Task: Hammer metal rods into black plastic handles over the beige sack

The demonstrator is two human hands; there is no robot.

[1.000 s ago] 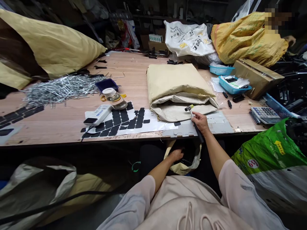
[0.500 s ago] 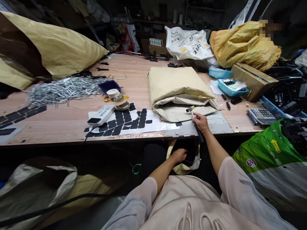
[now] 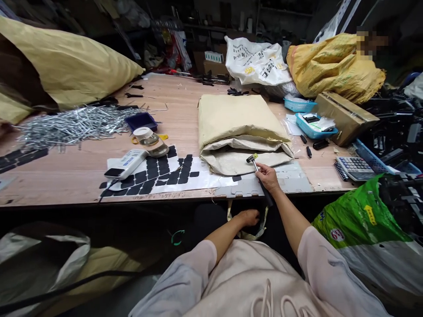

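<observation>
My right hand (image 3: 268, 177) grips a small hammer (image 3: 254, 161) by its shaft, over the table's front edge. The hammer's head has a yellow face and points up and left; its black handle slants down below my fingers. Under the table edge, my left hand (image 3: 248, 217) is at the mouth of a pale sack (image 3: 253, 237) on my lap. Its fingers are curled, and what they hold is out of sight. Just beyond the hammer head lies a folded, cream paper sack (image 3: 238, 116) with its open mouth toward me.
A heap of metal rods (image 3: 76, 125), a navy tray (image 3: 141, 121), a jar (image 3: 151, 141) and a white device (image 3: 127, 164) lie to the left. On the right are a calculator (image 3: 355, 168), blue baskets (image 3: 315, 130), a cardboard box (image 3: 345, 116) and a green bag (image 3: 352, 215).
The whole view has shifted slightly, so the table's things appear further left. My left hand sits a little further right over the lap sack's opening. The hammer stays in my right hand.
</observation>
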